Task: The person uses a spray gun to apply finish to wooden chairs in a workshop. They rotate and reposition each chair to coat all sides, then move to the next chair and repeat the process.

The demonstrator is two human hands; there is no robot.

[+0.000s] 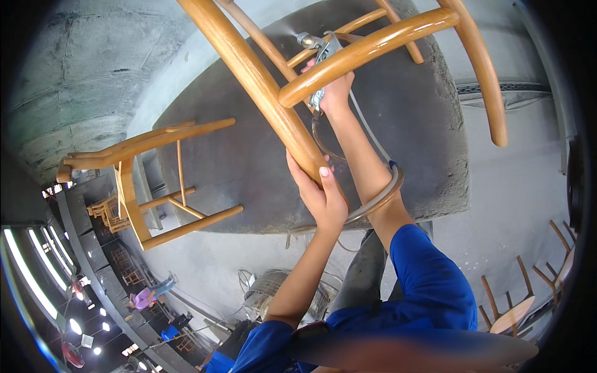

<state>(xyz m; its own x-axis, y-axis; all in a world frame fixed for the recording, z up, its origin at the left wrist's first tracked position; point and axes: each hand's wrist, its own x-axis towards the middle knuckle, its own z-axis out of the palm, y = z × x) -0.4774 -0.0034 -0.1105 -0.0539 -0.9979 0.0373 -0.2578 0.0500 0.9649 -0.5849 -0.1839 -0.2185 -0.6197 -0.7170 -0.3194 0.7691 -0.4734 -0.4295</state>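
Note:
A glossy wooden chair frame [367, 53] is tilted up in front of me. My left hand [320, 196] is wrapped round the lower end of its long leg [255, 81]. Farther off, behind the frame's curved bar, my right hand [337, 93] grips a metal spray gun [320, 62]. The gun's nozzle points to the far left, with a faint pale haze in front of it. From the gun, a thin hose [367, 121] runs back and loops round my right forearm. The bar hides part of the gun and of my right fingers.
Beneath the chair lies a broad dark slab [429, 137] with rough edges. Another wooden chair frame [180, 208] stands at the left. A wire-guarded fan-like object [280, 292] is near my legs. Chair parts [513, 314] lean at the lower right; a distant person [146, 298] is at lower left.

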